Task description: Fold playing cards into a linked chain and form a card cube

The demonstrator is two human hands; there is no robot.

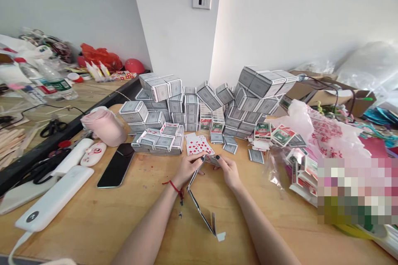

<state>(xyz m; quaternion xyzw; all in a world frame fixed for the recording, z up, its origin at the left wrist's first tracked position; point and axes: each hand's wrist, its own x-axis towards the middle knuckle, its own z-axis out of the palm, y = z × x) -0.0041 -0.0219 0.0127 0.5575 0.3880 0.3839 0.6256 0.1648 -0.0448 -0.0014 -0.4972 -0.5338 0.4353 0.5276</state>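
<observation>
My left hand (188,168) is closed, thumb and fingers pinching the upper end of a zigzag strip of joined playing cards (199,209). Seen nearly edge-on, the strip hangs toward me, and a small pale flap shows at its lower end. Close beside it, my right hand (229,169) pinches a playing card (214,160); whether that card joins the strip is hidden by the fingers. Just beyond both hands lie loose diamond cards (199,145), face up and fanned. Behind them stand stacked blocks folded from grey-backed cards (191,109).
A phone (115,165), a white power bank (54,198) and a pink roll (104,126) lie to the left. Card boxes (283,134), a printed plastic bag (326,128) and a yellow tape roll (354,230) are on the right. A wall (177,20) rises behind.
</observation>
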